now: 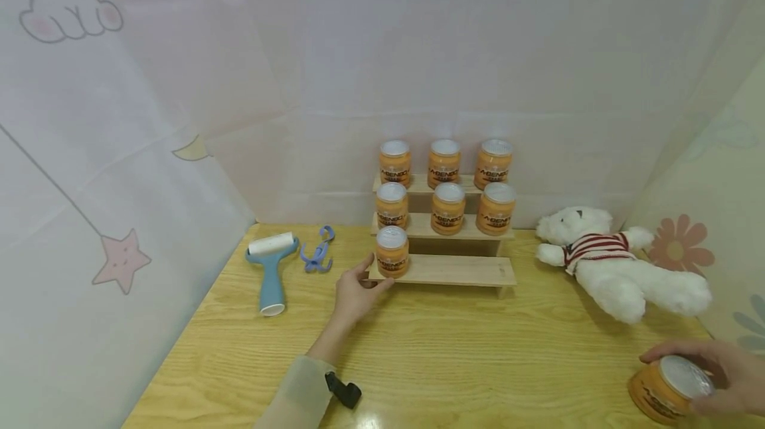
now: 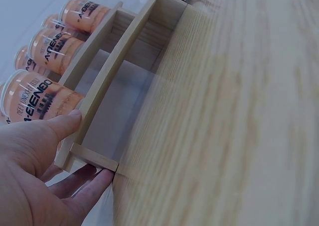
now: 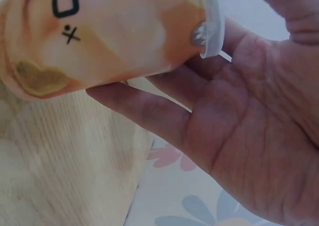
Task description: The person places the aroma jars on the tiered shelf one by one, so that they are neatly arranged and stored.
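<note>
A three-step wooden stand [image 1: 457, 271] carries orange jars with clear lids. My left hand [image 1: 354, 295] grips the left end of its lowest step. In the left wrist view the thumb [image 2: 67, 124] lies on the front edge, just below a jar [image 2: 40, 99], and the other fingers reach round the side support [image 2: 94, 157]. That jar is the only one on the lowest step. At the table's right front, my right hand [image 1: 732, 376] holds another orange jar [image 1: 654, 392], tilted, its lid towards the palm in the right wrist view.
Three jars stand on the top step [image 1: 418, 183] and three on the middle step [image 1: 418, 224]. On the left lie a blue-handled lint roller [image 1: 271, 276] and a purple hook [image 1: 318, 253]. A white plush bear [image 1: 621, 283] lies at the right, beside the patterned curtain [image 1: 717, 170].
</note>
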Action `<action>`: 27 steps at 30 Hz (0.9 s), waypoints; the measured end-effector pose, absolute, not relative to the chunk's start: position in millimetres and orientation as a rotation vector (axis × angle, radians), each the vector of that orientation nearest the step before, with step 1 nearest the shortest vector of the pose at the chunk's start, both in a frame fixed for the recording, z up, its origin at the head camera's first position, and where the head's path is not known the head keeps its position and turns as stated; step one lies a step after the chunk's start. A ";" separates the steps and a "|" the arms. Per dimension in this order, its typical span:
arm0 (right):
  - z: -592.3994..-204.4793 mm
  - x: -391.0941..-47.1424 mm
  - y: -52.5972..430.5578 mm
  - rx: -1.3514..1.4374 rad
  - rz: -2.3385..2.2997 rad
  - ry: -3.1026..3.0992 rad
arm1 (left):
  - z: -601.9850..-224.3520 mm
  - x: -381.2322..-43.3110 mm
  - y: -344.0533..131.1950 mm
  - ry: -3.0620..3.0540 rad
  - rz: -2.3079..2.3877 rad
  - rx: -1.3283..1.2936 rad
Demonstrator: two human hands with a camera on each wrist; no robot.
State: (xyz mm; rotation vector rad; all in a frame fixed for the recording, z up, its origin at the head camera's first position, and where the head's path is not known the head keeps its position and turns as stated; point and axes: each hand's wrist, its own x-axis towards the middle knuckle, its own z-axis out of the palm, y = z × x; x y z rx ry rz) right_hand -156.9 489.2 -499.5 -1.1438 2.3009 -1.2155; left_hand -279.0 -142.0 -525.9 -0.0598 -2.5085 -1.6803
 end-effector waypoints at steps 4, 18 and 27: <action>-495.1 -158.8 485.0 -1.162 -1.090 2.470 | -525.4 -278.8 -141.2 -2.511 -1.672 -0.063; -456.4 -183.4 443.6 -1.242 -0.836 2.706 | -527.7 -280.2 -140.6 -2.521 -1.647 -0.053; -420.0 -195.8 399.5 -1.210 -0.787 2.774 | -527.4 -280.3 -141.6 -2.517 -1.669 -0.045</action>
